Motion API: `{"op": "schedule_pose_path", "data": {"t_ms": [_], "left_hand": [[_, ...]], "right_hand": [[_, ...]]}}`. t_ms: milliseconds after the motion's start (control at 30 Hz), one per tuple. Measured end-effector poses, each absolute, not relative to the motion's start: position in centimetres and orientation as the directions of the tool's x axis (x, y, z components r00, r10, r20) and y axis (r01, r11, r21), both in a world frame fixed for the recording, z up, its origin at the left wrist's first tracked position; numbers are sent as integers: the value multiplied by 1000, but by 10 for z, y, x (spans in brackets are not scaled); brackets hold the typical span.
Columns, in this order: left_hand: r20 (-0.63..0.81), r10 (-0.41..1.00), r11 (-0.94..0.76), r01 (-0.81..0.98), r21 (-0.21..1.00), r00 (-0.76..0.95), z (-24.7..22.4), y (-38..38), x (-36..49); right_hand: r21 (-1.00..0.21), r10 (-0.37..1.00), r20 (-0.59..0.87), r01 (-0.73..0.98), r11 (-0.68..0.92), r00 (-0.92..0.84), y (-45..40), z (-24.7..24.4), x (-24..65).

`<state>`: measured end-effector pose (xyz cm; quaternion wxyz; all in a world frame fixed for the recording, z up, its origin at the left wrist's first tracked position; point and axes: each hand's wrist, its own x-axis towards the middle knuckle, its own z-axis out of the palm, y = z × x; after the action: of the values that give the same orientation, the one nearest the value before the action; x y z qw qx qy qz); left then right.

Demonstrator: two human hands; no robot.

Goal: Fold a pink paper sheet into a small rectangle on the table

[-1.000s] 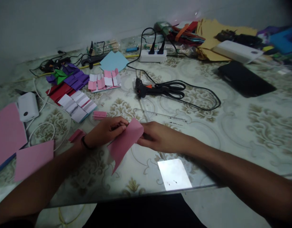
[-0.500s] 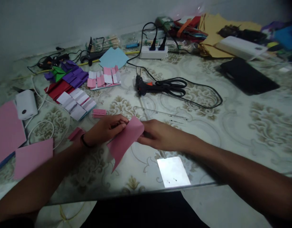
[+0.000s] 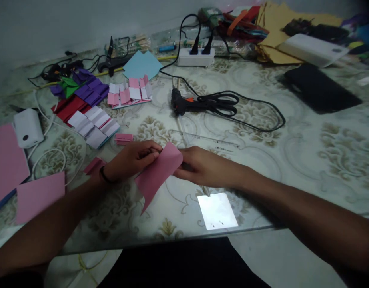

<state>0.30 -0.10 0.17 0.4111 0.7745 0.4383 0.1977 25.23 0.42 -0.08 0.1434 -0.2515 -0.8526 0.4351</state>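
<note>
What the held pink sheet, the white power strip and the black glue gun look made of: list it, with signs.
Pink sheet: apparently matte paper, from its thin edges and soft curl.
Power strip: probably plastic, smooth, given its even white faces.
Glue gun: likely plastic, given its dull black body; dimness leaves doubt.

In the middle of the table I see a black glue gun, with a clear ruler just on its near side. By the middle of the far edge sits a white power strip, two black plugs in it, a blue tube to its left. Towards the far right corner lie yellow paper and a white box; a black slab lies nearer.
</note>
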Motion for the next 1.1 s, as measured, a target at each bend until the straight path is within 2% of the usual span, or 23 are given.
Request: {"op": "schedule_pose_path", "data": {"t_ms": [1100], "left_hand": [[-50,840,-281,510,813,541,-3,0,0]], "right_hand": [[-813,552,11,314,490,-833,3,0,254]]}}
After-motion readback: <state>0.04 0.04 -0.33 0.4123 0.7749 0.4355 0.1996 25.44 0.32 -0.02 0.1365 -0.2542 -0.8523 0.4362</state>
